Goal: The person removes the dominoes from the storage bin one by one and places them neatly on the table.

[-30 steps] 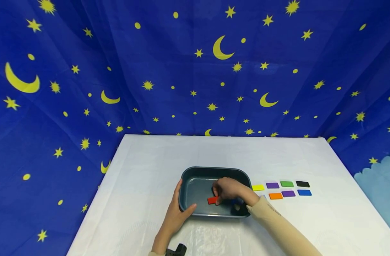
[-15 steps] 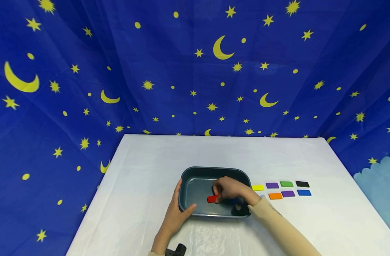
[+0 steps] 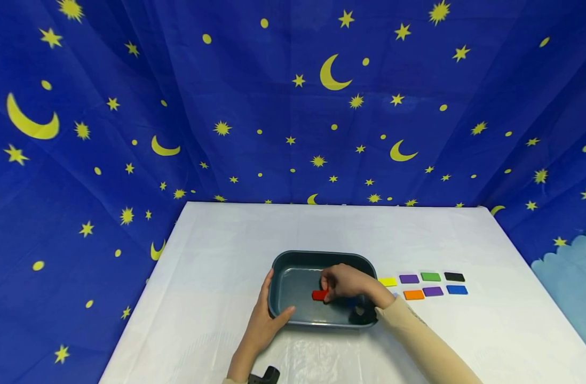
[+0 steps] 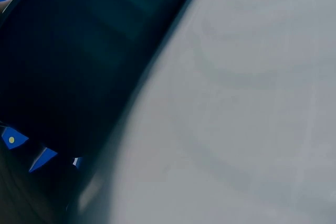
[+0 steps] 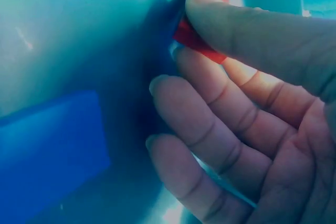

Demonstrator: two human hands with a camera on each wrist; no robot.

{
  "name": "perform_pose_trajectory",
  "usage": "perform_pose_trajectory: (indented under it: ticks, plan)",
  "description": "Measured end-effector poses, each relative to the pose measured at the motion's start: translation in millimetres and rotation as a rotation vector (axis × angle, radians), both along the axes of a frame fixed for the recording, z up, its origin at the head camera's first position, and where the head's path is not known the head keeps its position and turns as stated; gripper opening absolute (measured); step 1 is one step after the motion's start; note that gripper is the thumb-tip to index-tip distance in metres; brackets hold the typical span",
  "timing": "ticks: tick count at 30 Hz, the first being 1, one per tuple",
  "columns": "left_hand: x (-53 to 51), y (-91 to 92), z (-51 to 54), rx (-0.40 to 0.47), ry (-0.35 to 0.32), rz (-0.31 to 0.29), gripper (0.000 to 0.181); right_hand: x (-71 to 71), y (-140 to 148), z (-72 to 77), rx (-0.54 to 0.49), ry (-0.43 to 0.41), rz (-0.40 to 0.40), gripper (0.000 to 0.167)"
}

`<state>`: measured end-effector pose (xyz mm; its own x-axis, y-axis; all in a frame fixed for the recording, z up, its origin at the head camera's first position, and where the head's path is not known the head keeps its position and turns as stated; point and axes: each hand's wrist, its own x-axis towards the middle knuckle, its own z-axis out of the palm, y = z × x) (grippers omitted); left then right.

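Note:
A dark grey-green rectangular tray [image 3: 293, 285] with rounded corners sits on the white table. My left hand [image 3: 263, 320] rests against its left side, fingers fairly straight along the outer wall and thumb over the near rim. Over the tray's floor, my right hand [image 3: 347, 281] pinches a small red block [image 3: 319, 295] between thumb and fingers. In the right wrist view the red block [image 5: 199, 40] sits under the thumb tip, tilted. A blue block [image 5: 52, 150] lies on the tray floor beside the fingers; in the head view my right hand partly covers it.
Right of the tray, flat blocks lie in two rows: yellow [image 3: 387, 281], purple [image 3: 409, 279], green [image 3: 430, 277], black [image 3: 454, 277], orange [image 3: 413, 295], another purple [image 3: 433, 291] and blue [image 3: 457, 289]. A pale one is mostly hidden by my right wrist. A starry curtain [image 3: 274, 106] surrounds the table.
The red block has shifted slightly toward the far side of the tray and turned a little in my right hand's pinch. The left hand and tray have stayed put.

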<state>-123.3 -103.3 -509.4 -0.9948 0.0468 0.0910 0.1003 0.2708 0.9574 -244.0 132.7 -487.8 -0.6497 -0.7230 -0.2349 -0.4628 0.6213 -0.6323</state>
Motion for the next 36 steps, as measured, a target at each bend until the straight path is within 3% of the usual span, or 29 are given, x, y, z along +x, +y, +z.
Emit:
perform_pose_trajectory:
  ticks: [13, 18, 22, 29, 36]
  plan:
    - [0.4, 1.2, 0.0, 0.007, -0.005, 0.000, 0.087, 4.6, 5, 13.0, -0.040, 0.062, -0.016, 0.012]
    - [-1.0, 0.8, -1.7, 0.000, 0.014, -0.002, 0.088, 5.9, 13, 21.6, -0.091, 0.097, -0.025, 0.009]
    - [-1.6, 0.8, -3.6, -0.009, 0.031, -0.004, 0.089, 6.6, 25, 28.6, -0.156, 0.074, -0.048, 0.009]
    - [-12.3, -3.2, -41.0, -0.042, 0.029, 0.011, 0.091, 12.6, 52, 36.3, -0.282, -0.036, -0.126, 0.010]
    - [-12.8, -4.2, -46.1, -0.038, 0.038, 0.011, 0.090, 27.9, 83, 40.4, -0.401, -0.036, -0.272, 0.011]
